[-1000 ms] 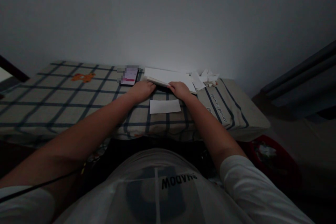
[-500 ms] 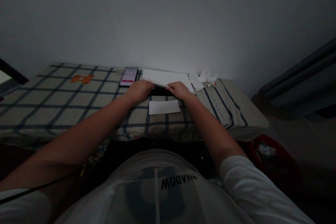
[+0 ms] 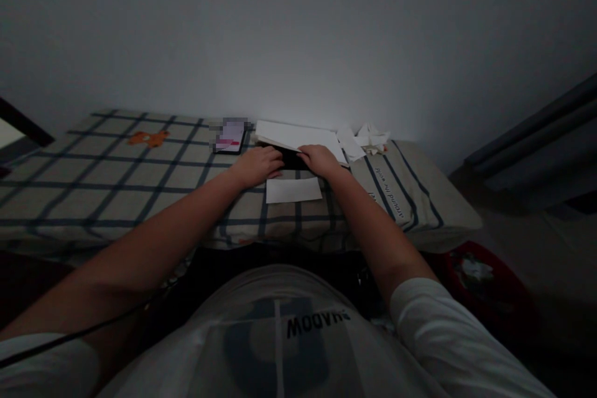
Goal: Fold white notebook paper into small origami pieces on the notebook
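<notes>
Dim, grainy; glow on far wall, edges warped.

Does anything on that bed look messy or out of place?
Mostly tidy. The one untidy spot is a heap of crumpled white paper scraps by the wall, just right of the stack of white sheets that the right hand touches. A single folded paper lies flat and square.

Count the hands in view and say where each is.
2. The left hand rests on the checked bedcover by the paper stack; the right hand touches that stack's near edge.
</notes>
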Motion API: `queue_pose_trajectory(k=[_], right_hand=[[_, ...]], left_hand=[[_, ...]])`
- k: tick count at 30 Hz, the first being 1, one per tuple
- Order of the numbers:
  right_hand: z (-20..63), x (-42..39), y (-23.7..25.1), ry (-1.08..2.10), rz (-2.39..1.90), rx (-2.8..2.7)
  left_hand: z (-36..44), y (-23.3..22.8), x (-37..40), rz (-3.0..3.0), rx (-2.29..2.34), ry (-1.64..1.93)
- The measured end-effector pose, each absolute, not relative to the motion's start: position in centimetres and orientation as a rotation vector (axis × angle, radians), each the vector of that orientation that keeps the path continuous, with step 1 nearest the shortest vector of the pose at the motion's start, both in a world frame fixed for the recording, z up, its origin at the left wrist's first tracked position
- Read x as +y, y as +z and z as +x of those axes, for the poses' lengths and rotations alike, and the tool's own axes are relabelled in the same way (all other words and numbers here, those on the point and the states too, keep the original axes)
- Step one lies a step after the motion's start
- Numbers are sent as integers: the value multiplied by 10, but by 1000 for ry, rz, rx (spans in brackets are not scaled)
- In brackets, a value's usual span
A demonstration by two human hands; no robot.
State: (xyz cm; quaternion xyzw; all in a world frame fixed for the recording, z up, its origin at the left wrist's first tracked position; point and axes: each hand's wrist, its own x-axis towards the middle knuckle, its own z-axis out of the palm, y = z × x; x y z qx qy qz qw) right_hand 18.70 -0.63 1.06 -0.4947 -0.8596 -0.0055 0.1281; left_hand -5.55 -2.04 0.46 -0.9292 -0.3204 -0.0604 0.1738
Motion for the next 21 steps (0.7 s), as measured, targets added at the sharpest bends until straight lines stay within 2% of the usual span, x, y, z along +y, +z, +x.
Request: queue_pose_trajectory(k=[3,7,21], right_hand=[[188,-5,12,-13,-1442,-2502],[188,-3,12,0,-1439,-2510],[187,3,22,139,-1412,-2538]], left_hand=[[-54,3,-19,-2634,-1108,-74],[-49,3,-22,-2646,-1137,-9],[-27,15,-29,-2553,-1281,-83]])
